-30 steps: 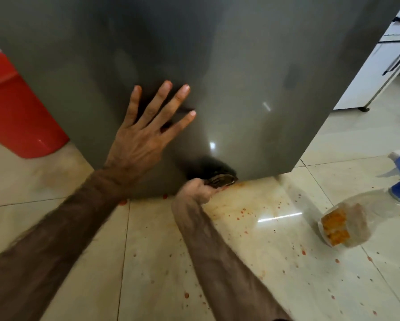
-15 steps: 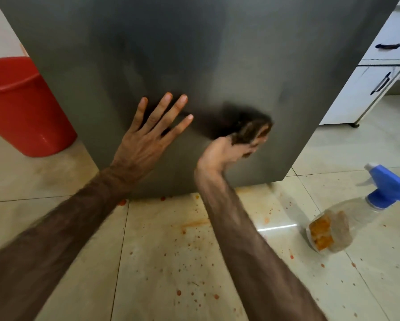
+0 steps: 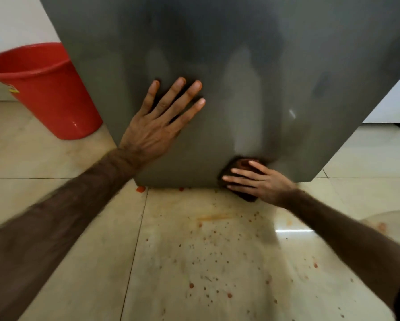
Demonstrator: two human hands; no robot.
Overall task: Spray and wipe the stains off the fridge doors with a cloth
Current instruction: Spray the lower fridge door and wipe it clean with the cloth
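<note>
The grey fridge door [image 3: 252, 72] fills the upper middle of the head view, with pale wet streaks running down it. My left hand [image 3: 157, 126] lies flat on the door, fingers spread and straight. My right hand [image 3: 257, 181] presses a dark brown cloth [image 3: 242, 165] against the door's bottom edge with straight fingers laid over it. Most of the cloth is hidden under that hand. The spray bottle is out of view.
A red bucket [image 3: 46, 89] stands on the floor left of the fridge. The pale tiled floor [image 3: 206, 262] below the door is speckled with orange-red drops and a smear. A white cabinet [image 3: 393, 107] shows at the right edge.
My right hand has swept the cloth from mid-door down to the bottom edge, further right. The view shifted, so the spray bottle left the frame. My left hand stays flat on the door.
</note>
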